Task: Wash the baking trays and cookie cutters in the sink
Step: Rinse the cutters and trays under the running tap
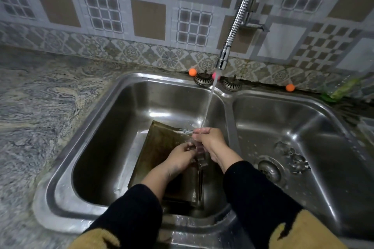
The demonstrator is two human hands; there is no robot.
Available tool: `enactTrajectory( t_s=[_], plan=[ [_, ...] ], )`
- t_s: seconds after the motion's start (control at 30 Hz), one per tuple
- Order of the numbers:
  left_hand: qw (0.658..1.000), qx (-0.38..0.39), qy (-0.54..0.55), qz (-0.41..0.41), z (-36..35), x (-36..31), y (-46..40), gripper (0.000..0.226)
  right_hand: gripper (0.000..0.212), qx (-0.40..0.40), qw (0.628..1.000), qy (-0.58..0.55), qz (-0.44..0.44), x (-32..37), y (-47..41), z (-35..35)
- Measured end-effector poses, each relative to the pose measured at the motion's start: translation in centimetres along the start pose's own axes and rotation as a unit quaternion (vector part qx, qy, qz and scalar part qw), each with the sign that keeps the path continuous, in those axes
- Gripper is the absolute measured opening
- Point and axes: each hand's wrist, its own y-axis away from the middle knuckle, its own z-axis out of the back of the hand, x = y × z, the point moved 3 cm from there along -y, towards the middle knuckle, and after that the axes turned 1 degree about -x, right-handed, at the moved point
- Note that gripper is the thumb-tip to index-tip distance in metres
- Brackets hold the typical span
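Note:
A dark, stained baking tray (159, 147) leans tilted inside the left basin of the steel double sink (113, 95). Above it, my left hand (180, 159) and my right hand (210, 141) both grip a small metal cookie cutter (199, 156) between them. Water (209, 99) from the flexible chrome faucet (236, 24) falls onto my right hand's fingers. Several more metal cookie cutters (293, 157) lie on the floor of the right basin, beside its drain (270, 170). Most of the held cutter is hidden by my fingers.
Marbled stone counter (40, 107) stretches to the left. Two sink strainer plugs (203, 79) sit on the back rim, with small orange balls (192, 72) along the tiled wall. A green item (342, 89) lies at the far right.

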Motion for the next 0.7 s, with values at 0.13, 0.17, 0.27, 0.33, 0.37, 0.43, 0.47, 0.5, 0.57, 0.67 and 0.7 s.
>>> enactTrajectory(
  t_s=[0.13,0.17,0.27,0.33,0.37,0.43,0.47,0.5,0.57,0.67,0.7],
  plan=[
    [0.992,-0.046,-0.102,-0.066,0.0,-0.2,-0.4,0.019,0.028,0.048,0.997,-0.053,-0.016,0.4,0.7,0.0],
    [0.987,-0.065,-0.126,-0.081,0.4,-0.3,-0.4,0.023,0.033,0.07,0.995,-0.063,-0.024,0.4,0.7,0.1],
    [0.979,-0.098,-0.15,-0.097,1.3,-0.8,-0.3,0.029,0.038,0.124,0.991,-0.028,-0.036,0.8,0.9,0.6],
    [0.973,-0.141,-0.151,-0.103,1.9,-1.2,-0.6,0.028,0.034,0.11,0.993,0.009,-0.028,1.4,0.9,1.2],
    [0.967,-0.168,-0.152,-0.112,2.2,-1.3,-0.7,0.027,0.028,0.1,0.994,0.021,-0.026,1.6,0.9,1.5],
    [0.962,-0.201,-0.132,-0.131,2.5,-1.6,-0.8,0.027,0.02,0.106,0.993,0.025,-0.039,1.9,1.0,1.7],
    [0.959,-0.204,-0.129,-0.148,2.5,-1.8,-0.9,0.027,0.017,0.119,0.991,0.03,-0.046,2.0,1.1,1.7],
    [0.957,-0.199,-0.135,-0.162,2.5,-2.0,-0.8,0.027,0.017,0.128,0.99,0.039,-0.05,2.0,1.2,1.6],
    [0.956,-0.182,-0.142,-0.181,2.1,-2.3,-0.5,0.028,0.024,0.124,0.989,0.063,-0.046,1.9,1.4,1.7],
    [0.953,-0.169,-0.135,-0.211,1.7,-2.5,0.0,0.029,0.025,0.13,0.989,0.061,-0.047,1.8,1.5,2.1],
    [0.951,-0.171,-0.132,-0.221,1.5,-2.5,0.1,0.029,0.024,0.146,0.986,0.053,-0.059,1.8,1.6,2.2]
  ],
)
